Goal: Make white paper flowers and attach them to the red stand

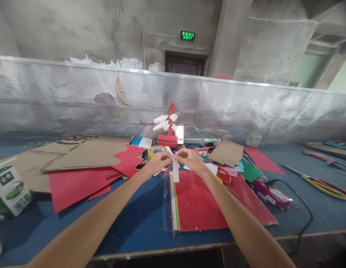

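Note:
Between my two hands is a narrow white paper strip (175, 175), its lower end hanging down over a stack of red paper. My left hand (162, 159) pinches the strip from the left, fingers closed. From the other side my right hand (188, 158) pinches it too, thumb and forefinger close to the left fingertips. Just behind my left hand lies a roll of yellow tape (157, 150). Below the hands rests a clear-wrapped pack of coloured paper (201, 204) with a red sheet on top. Orange-handled scissors (224, 175) lie beside my right wrist, partly hidden.
Brown cardboard (89, 154) and red sheets (78, 186) cover the left. A green-white carton (11, 193) stands near the left edge. Behind the hands is a red stand with white paper flowers (170, 126). At right lie a purple device (273, 194) with a cord and yellow-handled scissors (326, 186).

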`<state>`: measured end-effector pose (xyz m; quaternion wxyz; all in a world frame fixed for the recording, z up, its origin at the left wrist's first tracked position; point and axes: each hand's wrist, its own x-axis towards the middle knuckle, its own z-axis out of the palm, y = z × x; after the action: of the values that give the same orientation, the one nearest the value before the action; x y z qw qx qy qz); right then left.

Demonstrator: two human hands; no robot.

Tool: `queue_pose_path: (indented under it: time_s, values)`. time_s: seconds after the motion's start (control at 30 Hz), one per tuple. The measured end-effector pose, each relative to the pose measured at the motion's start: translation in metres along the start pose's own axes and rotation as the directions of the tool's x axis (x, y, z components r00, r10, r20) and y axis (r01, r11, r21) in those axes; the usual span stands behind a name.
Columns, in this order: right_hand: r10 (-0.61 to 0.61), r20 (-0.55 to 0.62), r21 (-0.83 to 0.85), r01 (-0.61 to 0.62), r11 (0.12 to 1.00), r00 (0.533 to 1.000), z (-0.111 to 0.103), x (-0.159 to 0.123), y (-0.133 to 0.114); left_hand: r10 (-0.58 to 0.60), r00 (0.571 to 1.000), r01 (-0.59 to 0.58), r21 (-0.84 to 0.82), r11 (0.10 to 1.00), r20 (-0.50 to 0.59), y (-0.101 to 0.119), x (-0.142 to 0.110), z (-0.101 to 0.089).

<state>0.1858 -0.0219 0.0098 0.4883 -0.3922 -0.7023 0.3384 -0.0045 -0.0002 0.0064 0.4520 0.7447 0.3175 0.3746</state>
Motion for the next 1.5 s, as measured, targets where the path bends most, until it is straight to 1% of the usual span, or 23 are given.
queue_pose_path:
  time_s: [0.13, 0.2, 0.4, 0.5, 0.67, 0.8, 0.97, 1.03, 1.2, 1.3, 1.4, 1.5]
  values:
    - [0.075, 0.026, -0.029, -0.075, 0.997, 0.997, 0.0020, -0.0041, -0.0109, -0.009, 0.999, 0.009, 0.008, 1.000, -0.051, -0.0014, 0.0018, -0.0026]
    - [0.104, 0.025, -0.024, -0.103, 0.994, 0.994, 0.0026, -0.0049, -0.0129, -0.006, 0.998, 0.007, 0.012, 1.000, -0.056, -0.0020, 0.0025, -0.0033]
    - [0.120, 0.021, 0.033, -0.121, 0.992, 0.992, 0.0033, -0.0028, -0.0068, 0.017, 0.998, -0.015, 0.032, 0.999, -0.064, -0.0035, 0.0036, -0.0041]
    - [0.135, 0.012, 0.027, -0.136, 0.990, 0.991, 0.0036, -0.0031, -0.0073, 0.036, 0.997, -0.032, 0.062, 0.998, -0.064, -0.0033, 0.0032, -0.0044]
    - [0.083, -0.005, -0.060, -0.083, 0.995, 0.997, 0.0025, -0.0051, -0.0089, 0.060, 0.995, -0.051, 0.107, 0.993, -0.075, -0.0027, 0.0030, -0.0037]
    - [0.060, -0.014, -0.081, -0.061, 0.995, 0.998, 0.0016, -0.0047, -0.0069, 0.057, 0.996, -0.051, 0.071, 0.996, -0.076, -0.0040, 0.0042, -0.0024]
    - [0.028, -0.017, -0.055, -0.029, 0.998, 0.999, 0.0011, -0.0028, -0.0052, 0.043, 0.997, -0.047, -0.050, 0.998, -0.066, -0.0033, 0.0038, -0.0002]
    - [0.015, -0.012, -0.039, -0.015, 0.999, 1.000, 0.0010, -0.0022, -0.0049, 0.044, 0.997, -0.048, -0.072, 0.996, -0.061, -0.0021, 0.0032, 0.0000]
    - [0.019, 0.001, -0.014, -0.019, 1.000, 1.000, 0.0008, -0.0016, -0.0047, 0.060, 0.997, -0.062, -0.051, 0.997, -0.044, 0.0008, 0.0022, -0.0004]
    - [0.014, -0.010, -0.002, -0.014, 1.000, 1.000, 0.0006, -0.0016, -0.0050, 0.070, 0.997, -0.072, -0.075, 0.995, -0.033, 0.0030, 0.0010, -0.0003]
    - [-0.003, -0.018, -0.002, 0.003, 1.000, 1.000, 0.0009, -0.0016, -0.0051, 0.088, 0.996, -0.090, -0.089, 0.992, -0.020, 0.0043, -0.0003, 0.0001]
    - [-0.023, -0.010, 0.005, 0.023, 1.000, 1.000, 0.0024, -0.0023, -0.0059, 0.115, 0.993, -0.115, -0.059, 0.992, -0.008, 0.0023, -0.0002, 0.0004]
